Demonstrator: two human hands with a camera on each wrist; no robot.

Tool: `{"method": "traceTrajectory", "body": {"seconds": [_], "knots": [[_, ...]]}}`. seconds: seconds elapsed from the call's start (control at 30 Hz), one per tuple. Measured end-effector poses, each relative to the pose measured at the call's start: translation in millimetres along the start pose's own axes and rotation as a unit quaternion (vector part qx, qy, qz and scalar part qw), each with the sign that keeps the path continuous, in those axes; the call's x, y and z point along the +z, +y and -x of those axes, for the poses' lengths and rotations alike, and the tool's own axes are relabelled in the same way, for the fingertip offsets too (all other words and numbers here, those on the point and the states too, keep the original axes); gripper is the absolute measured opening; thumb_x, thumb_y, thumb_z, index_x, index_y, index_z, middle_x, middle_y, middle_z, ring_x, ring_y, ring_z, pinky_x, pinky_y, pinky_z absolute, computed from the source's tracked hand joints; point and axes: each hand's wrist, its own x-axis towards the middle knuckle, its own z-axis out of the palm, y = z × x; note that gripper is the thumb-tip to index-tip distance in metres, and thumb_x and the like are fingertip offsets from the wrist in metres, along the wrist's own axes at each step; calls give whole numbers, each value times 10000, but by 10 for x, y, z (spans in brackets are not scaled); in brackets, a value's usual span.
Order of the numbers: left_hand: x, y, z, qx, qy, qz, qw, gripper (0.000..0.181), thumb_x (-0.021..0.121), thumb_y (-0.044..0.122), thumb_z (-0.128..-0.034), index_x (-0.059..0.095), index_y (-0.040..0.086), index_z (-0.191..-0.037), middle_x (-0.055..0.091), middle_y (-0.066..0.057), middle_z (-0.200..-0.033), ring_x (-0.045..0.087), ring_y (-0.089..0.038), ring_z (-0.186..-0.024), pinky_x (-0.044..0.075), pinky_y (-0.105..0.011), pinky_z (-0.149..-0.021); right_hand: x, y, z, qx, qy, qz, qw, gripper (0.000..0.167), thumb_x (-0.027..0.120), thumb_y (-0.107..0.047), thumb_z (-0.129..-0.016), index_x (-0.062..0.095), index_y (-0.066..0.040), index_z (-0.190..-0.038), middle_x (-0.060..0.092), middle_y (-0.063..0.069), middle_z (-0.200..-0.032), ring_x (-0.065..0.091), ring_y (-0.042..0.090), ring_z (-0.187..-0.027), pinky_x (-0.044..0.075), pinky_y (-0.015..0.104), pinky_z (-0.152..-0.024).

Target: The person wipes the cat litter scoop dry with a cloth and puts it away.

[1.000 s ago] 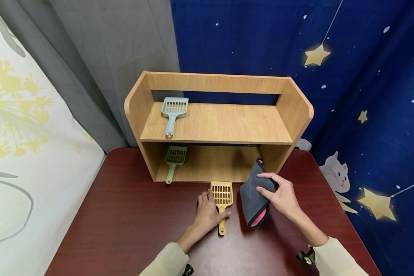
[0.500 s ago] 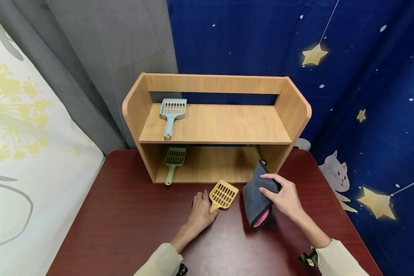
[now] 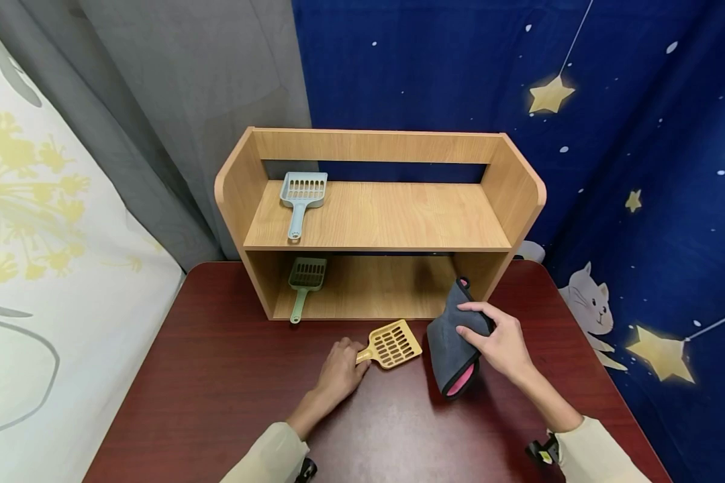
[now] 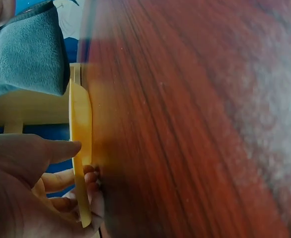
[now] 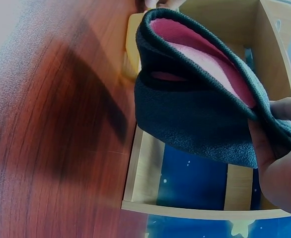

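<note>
My left hand (image 3: 341, 370) grips a yellow litter scoop (image 3: 394, 345) by its handle, low over the tabletop. The slotted head points right, toward the cloth. In the left wrist view the thumb lies on one side of the scoop's handle (image 4: 80, 186) and curled fingers on the other. My right hand (image 3: 500, 341) pinches a folded grey-blue cloth (image 3: 454, 342) with black edging, raised off the table. Its pink inner side (image 5: 205, 57) shows between the folds in the right wrist view.
A two-tier wooden shelf (image 3: 377, 240) stands at the back of the dark red table (image 3: 229, 396). On its upper tier lies a light blue litter scoop (image 3: 303, 194). A green litter scoop (image 3: 306, 278) lies on the lower tier at left. Curtains hang behind.
My left hand has taken the yellow scoop by the handle and turned it, so its head swings clockwise to the right. The right hand and cloth have barely moved.
</note>
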Motion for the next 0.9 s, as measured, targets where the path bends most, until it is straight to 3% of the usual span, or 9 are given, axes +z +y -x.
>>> {"method": "traceTrajectory", "body": {"seconds": [0.13,0.4,0.63,0.9], "knots": [[4,-22,-17,35,-120,73,9999,250,847,130,-896,773,18,-1107,654,-59,-938,586,-199,-851,489,-350,-680,-6,3,7,48,-30,47,10000,380,895,-80,-853,781,-180,-1202,769,108,-1162,680,121,-944,535,136,-751],[-52,-51,-32,236,-114,-274,9993,203,807,205,-938,781,122,-1121,663,13,-861,626,-171,-787,476,-371,-578,-55,3,-2,-65,-84,-177,9998,380,881,-50,-859,778,-161,-1207,762,107,-1164,671,72,-962,533,131,-770],[-221,-46,-53,335,-243,-320,9986,221,781,256,-966,775,163,-1167,721,10,-917,636,-162,-732,468,-375,-539,-72,49,-40,-404,-324,-560,9971,406,840,45,-865,758,-107,-1233,749,118,-1197,658,28,-1026,512,119,-862],[-482,-6,-80,439,-385,-34,9983,215,778,258,-971,776,168,-1167,711,28,-919,585,-125,-714,472,-376,-568,-58,129,-109,-864,-330,-442,9947,452,818,154,-817,760,-67,-1206,746,113,-1133,627,44,-1056,436,105,-941]]}}
